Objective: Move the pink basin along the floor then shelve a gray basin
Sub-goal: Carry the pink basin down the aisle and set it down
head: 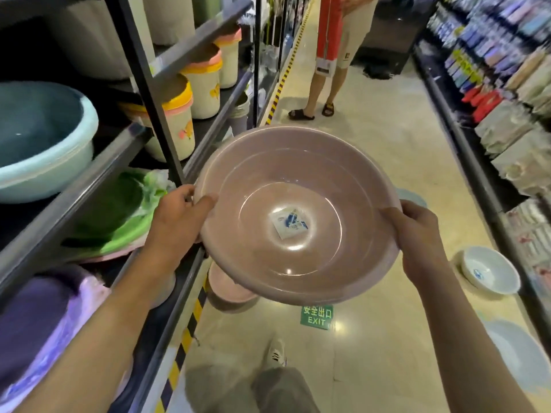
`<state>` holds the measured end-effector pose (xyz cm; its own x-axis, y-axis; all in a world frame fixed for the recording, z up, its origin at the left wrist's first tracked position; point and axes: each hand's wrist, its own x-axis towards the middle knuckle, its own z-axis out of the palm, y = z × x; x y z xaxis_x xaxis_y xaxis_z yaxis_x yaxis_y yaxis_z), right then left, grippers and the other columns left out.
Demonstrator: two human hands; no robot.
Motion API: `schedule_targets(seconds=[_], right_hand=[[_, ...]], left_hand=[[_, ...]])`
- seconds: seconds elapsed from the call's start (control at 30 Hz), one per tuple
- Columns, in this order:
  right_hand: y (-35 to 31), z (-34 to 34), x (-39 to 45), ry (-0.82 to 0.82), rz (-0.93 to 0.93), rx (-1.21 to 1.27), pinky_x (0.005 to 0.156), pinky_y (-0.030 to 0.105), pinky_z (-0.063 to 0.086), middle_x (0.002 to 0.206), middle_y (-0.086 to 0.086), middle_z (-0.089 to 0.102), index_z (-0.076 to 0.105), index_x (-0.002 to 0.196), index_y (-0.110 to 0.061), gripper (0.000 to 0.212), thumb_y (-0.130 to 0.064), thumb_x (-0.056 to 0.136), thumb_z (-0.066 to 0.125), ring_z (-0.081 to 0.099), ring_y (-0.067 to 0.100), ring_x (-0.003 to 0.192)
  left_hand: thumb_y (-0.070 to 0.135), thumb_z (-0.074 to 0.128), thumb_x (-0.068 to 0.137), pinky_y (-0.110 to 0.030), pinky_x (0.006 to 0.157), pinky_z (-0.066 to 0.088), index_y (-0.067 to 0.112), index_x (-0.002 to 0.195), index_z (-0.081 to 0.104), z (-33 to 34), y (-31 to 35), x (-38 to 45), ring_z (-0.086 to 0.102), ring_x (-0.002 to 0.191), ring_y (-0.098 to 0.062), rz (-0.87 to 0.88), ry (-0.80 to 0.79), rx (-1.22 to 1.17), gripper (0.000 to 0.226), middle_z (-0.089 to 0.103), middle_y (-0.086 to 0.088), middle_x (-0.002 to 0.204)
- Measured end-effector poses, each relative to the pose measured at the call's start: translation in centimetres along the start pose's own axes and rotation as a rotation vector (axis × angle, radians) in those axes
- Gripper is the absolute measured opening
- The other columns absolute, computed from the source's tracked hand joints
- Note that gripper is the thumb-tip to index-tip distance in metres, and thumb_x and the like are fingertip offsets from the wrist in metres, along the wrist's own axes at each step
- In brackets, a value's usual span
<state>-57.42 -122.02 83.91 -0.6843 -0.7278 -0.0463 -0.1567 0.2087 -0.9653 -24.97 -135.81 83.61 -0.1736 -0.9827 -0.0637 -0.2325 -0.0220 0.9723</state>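
Note:
I hold a large round basin [298, 180] of a greyish-pink tone in the air above the aisle floor, tilted with its opening toward me. A paper label sits in its bottom. My left hand [179, 213] grips the left rim, thumb inside. My right hand [417, 231] grips the right rim. The basin's left edge is close to the front of the shelf rack [193, 162]. A pink basin [226, 290] stands on the floor below it, partly hidden.
The left rack holds a teal basin [44, 150], green basins [119, 216], a purple basin [38, 317] and lidded bins [179, 120]. A white basin [489, 272] and a pale blue basin [515, 353] lie on the floor at right. A person [331, 55] stands farther down the aisle.

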Motion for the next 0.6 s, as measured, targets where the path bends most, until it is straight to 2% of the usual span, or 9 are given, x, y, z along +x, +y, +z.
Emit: schedule_targets(seconds=[0.1,0.17,0.23,0.27,0.37,0.43,0.5,0.6], right_hand=[[0.5,2.2,5.1,-0.024,0.007,-0.041,0.055,0.026,0.042,0.069,0.006,0.06,0.07,0.084,-0.005,0.019,-0.022,0.08,0.062,0.053,0.017,0.063],[0.6,4.0,8.3,-0.034,-0.001,-0.058,0.057,0.032,0.039,0.069,0.011,0.054,0.065,0.081,-0.001,0.025,-0.025,0.077,0.06,0.048,0.019,0.064],[1.1,6.0,11.1,-0.06,0.002,-0.089,0.06,0.038,0.04,0.07,0.019,0.054,0.067,0.081,-0.004,0.022,-0.024,0.076,0.06,0.049,0.023,0.065],[1.6,7.0,12.2,-0.081,0.004,-0.116,0.06,0.039,0.042,0.07,0.019,0.057,0.068,0.08,-0.007,0.018,-0.024,0.076,0.06,0.051,0.024,0.064],[4.1,10.3,15.6,-0.122,-0.037,-0.243,0.056,0.03,0.044,0.063,-0.003,0.064,0.069,0.079,-0.022,0.012,-0.027,0.08,0.059,0.057,0.014,0.056],[6.1,12.9,17.6,-0.135,-0.051,-0.34,0.054,0.025,0.045,0.069,-0.01,0.069,0.07,0.087,-0.031,0.012,-0.03,0.083,0.058,0.064,0.004,0.063],[8.6,15.7,19.2,-0.156,-0.043,-0.404,0.055,0.024,0.046,0.073,-0.012,0.07,0.07,0.095,-0.032,0.013,-0.03,0.087,0.059,0.064,-0.003,0.069],[13.4,19.8,21.4,-0.192,0.001,-0.489,0.055,0.024,0.05,0.077,-0.014,0.071,0.07,0.103,-0.029,0.016,-0.029,0.092,0.058,0.065,0.001,0.066]], left_hand=[[0.032,0.066,0.09,-0.022,0.049,0.055,0.031,0.1,0.068,1.2,-0.7,4.5,0.075,0.071,-0.015,-0.055,0.045,0.012,0.01,0.077,0.006,0.082],[0.029,0.067,0.09,-0.027,0.053,0.057,0.029,0.1,0.069,1.6,-1.4,7.2,0.075,0.072,-0.017,-0.094,0.061,0.014,0.01,0.077,0.003,0.084],[0.027,0.067,0.09,-0.033,0.058,0.059,0.027,0.1,0.069,1.8,-2.4,9.5,0.075,0.073,-0.02,-0.108,0.085,0.031,0.01,0.077,-0.002,0.084],[0.025,0.068,0.091,-0.031,0.058,0.059,0.027,0.099,0.069,1.8,-3.2,10.4,0.075,0.072,-0.019,-0.111,0.099,0.047,0.008,0.077,-0.001,0.082],[0.018,0.068,0.094,-0.015,0.047,0.05,0.029,0.099,0.067,1.5,-6.3,13.4,0.073,0.063,-0.01,-0.139,0.117,0.092,0.012,0.077,0.008,0.072],[0.018,0.068,0.094,-0.013,0.045,0.048,0.029,0.101,0.067,1.2,-9.0,15.7,0.072,0.061,-0.007,-0.17,0.112,0.146,0.013,0.076,0.012,0.073],[0.022,0.068,0.094,-0.019,0.051,0.053,0.028,0.105,0.067,0.9,-12.1,18.0,0.073,0.067,-0.009,-0.205,0.101,0.221,0.013,0.076,0.011,0.075],[0.026,0.068,0.094,-0.038,0.071,0.058,0.027,0.109,0.066,0.7,-17.2,21.6,0.072,0.082,-0.016,-0.253,0.069,0.302,0.015,0.068,0.023,0.091]])
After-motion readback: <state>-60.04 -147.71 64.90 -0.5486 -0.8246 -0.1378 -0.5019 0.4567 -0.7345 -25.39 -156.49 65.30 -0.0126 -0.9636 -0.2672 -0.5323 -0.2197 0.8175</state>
